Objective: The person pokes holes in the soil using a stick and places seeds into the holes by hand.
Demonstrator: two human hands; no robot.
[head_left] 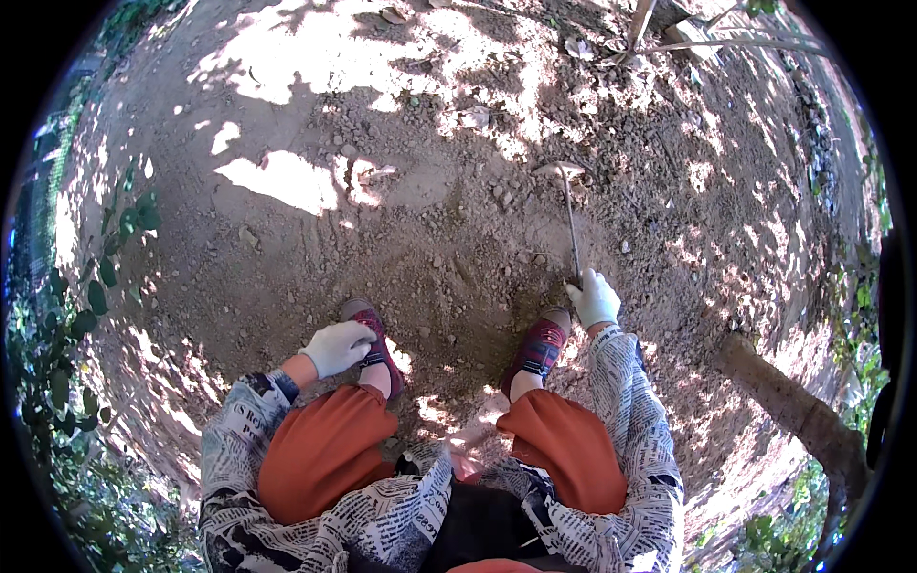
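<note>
My right hand (596, 298), in a white glove, is closed round the lower end of a hand hoe (572, 224). The hoe's thin shaft points away from me, and its narrow curved head (560, 170) rests on the loose soil. Beside my left shoe (374, 344) is my left hand (338, 348), also gloved in white. Its fingers are curled in and nothing shows in them. My right shoe (540, 346) is planted just left of the hand with the hoe.
Brown soil (449, 210) with clods and dry leaves spreads ahead, patched with sunlight. A thick bare trunk or branch (788, 392) lies to the right. Leafy plants (95, 296) line the left edge. At the far right, thin sticks (726, 43) stand by a pale block (692, 40).
</note>
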